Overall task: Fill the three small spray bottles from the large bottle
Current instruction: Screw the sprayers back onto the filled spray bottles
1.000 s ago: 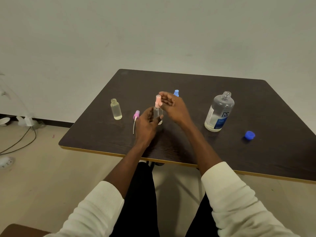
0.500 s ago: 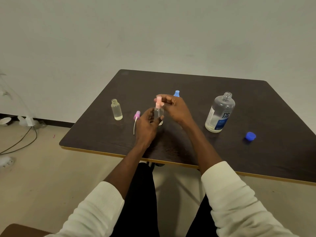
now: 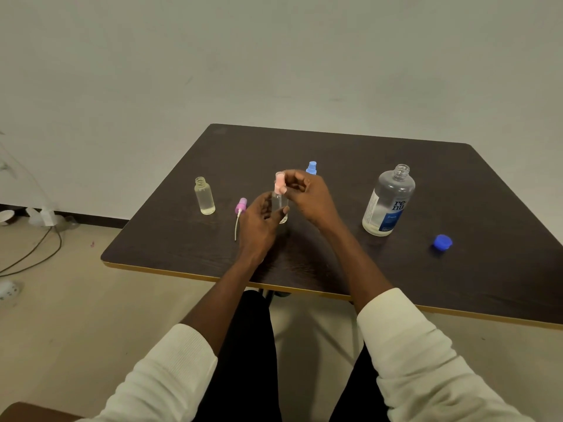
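Dark wood-grain covers the table [image 3: 396,284], which has a pale yellow edge band and stands against a plain off-white wall above a beige floor. Over the middle of it the two hands meet around a small clear spray bottle [image 3: 281,205] that stands upright on the surface. The left hand [image 3: 259,222] curls its fingers and thumb around the bottle's body, gripping it from the person's left. The right hand [image 3: 307,196] pinches the pink spray top [image 3: 279,183] sitting on that bottle's neck, fingertips closed on it from the right side.

Just left of the left hand, a purple spray top [image 3: 240,206] lies on the table with its thin white dip tube trailing toward the near edge. Further left of that hand stands an uncapped small bottle [image 3: 204,196], holding clear liquid nearly up to its shoulder. Just beyond the right hand, partly hidden by its knuckles, the blue top of a third small spray bottle [image 3: 311,167] shows; its body cannot be seen.

Well to the right of the right hand stands the large bottle [image 3: 388,201], upright and open at the neck, with a blue and white label and a little liquid at the bottom. Its blue cap [image 3: 442,241] lies further right, apart from it, nearer the person.

White sleeves cover both forearms up to mid-length. Cables [image 3: 33,254] trail across the floor far to the left.
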### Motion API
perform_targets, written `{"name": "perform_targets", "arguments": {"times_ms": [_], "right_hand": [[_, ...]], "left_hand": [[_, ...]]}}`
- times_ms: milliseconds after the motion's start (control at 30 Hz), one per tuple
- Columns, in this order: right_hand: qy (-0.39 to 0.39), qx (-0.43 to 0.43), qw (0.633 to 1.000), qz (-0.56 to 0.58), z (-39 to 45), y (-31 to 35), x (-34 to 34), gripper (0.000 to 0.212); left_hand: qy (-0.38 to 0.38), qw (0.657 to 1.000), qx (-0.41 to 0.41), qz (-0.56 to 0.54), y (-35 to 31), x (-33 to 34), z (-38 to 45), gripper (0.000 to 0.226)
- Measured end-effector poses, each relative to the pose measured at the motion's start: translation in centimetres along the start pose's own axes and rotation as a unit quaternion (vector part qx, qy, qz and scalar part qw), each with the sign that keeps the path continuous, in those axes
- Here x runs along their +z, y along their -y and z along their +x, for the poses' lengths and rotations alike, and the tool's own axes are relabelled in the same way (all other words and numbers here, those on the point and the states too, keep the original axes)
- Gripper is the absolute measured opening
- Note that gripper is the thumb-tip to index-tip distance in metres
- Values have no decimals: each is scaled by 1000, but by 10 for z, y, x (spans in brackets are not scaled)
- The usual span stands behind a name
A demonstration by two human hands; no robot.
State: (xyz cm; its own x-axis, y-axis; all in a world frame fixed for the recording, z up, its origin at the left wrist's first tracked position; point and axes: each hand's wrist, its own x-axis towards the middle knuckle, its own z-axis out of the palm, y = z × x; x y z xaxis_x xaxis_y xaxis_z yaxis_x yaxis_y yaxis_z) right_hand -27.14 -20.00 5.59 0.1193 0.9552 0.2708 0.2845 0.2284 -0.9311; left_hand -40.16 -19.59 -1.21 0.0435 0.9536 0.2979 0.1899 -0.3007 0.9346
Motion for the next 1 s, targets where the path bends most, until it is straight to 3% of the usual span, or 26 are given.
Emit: {"name": "perform_targets", "arguments": {"times_ms": [100, 233, 333, 500, 633, 733, 1000], "right_hand": [[-23, -4, 999, -22, 0, -1, 1, 22], [26, 15, 1000, 6, 3, 2, -3, 33], [42, 10, 999, 11, 4, 4, -5, 27], [-18, -4, 1000, -10, 4, 0, -4, 23], [49, -1, 999, 4, 5, 1, -11, 34], [84, -5, 996, -21, 6, 2, -12, 25], [10, -14, 1000, 6, -3, -1, -2, 25]], "left_hand": [[-3, 1000, -5, 9, -1, 0, -1, 30], [4, 1000, -2, 10, -6, -1, -2, 29], [0, 1000, 0, -14, -8, 0, -3, 27], [-6, 1000, 3, -13, -9, 0, -4, 22], [-1, 1000, -5, -22, -10, 0, -4, 30], [-5, 1000, -6, -24, -10, 0, -4, 27], [-9, 1000, 8, -28, -8, 0, -1, 21]]}}
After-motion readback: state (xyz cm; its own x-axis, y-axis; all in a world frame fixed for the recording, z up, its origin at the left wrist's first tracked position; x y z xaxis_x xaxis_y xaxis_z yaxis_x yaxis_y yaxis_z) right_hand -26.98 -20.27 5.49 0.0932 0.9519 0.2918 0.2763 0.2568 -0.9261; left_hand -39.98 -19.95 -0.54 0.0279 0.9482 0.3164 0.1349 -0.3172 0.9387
